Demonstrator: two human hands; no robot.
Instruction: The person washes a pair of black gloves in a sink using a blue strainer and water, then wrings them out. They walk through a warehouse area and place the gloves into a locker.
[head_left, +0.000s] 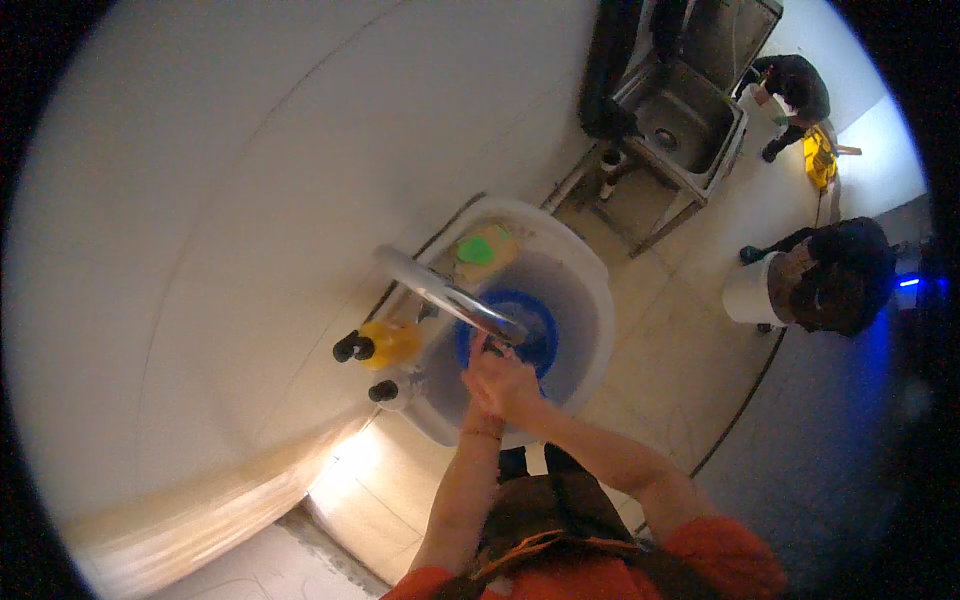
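Observation:
My left hand (474,383) and my right hand (510,386) are pressed together under the chrome faucet (455,299), over a blue basin (545,322) standing inside the white sink (592,275). Fingers of both are closed against each other, the right lying over the left. A small dark patch shows between them near the spout; what it is I cannot make out. A yellow pump bottle (393,345) and a clear pump bottle (398,392) with dark tops stand on the rim to the left. On the far corner lies a green piece (474,249), perhaps soap or sponge.
A stainless steel sink (690,120) on a metal frame stands at the far right. Beyond it are a person (795,90) and, nearer, a dark figure (845,280) by a white bucket (748,289). A yellow object (820,157) lies on the floor. The wall (230,200) bounds the left.

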